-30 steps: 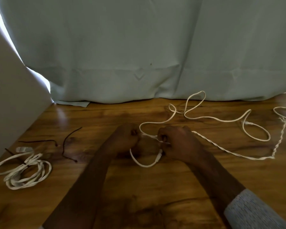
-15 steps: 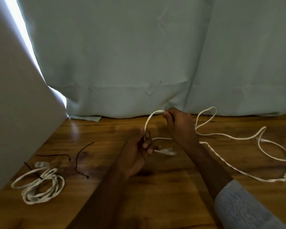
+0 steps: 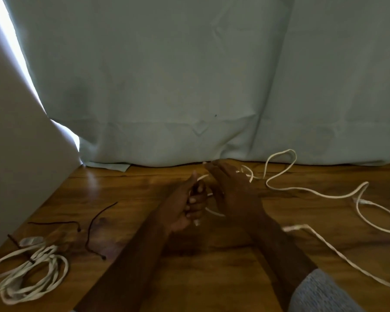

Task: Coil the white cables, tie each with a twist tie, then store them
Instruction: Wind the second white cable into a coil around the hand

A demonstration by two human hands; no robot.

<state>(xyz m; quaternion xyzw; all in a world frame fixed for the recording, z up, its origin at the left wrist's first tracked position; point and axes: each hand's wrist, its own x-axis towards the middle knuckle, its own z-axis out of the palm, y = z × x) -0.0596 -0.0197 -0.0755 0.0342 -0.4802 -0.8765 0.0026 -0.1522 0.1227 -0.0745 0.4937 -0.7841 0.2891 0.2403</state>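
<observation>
A long white cable (image 3: 302, 189) snakes over the wooden table (image 3: 212, 278) from the centre out to the right. My left hand (image 3: 187, 210) is closed around a small loop of this cable near the table's middle. My right hand (image 3: 232, 190) lies just right of it, fingers pointing left, leading the cable across the left hand; how firmly it grips is hidden. A second white cable (image 3: 29, 278), coiled and bound with a dark twist tie, rests at the front left. Two loose dark twist ties (image 3: 92, 228) lie beside that coil.
A pale green curtain (image 3: 189, 86) hangs along the table's far edge. A grey wall panel (image 3: 14, 154) closes off the left side. A twisted white cord (image 3: 338, 253) runs along the table toward the front right.
My right hand has come back down from the raised loop to the left hand, laying cable over it. The loose cable's near end has been drawn in toward my hands.
</observation>
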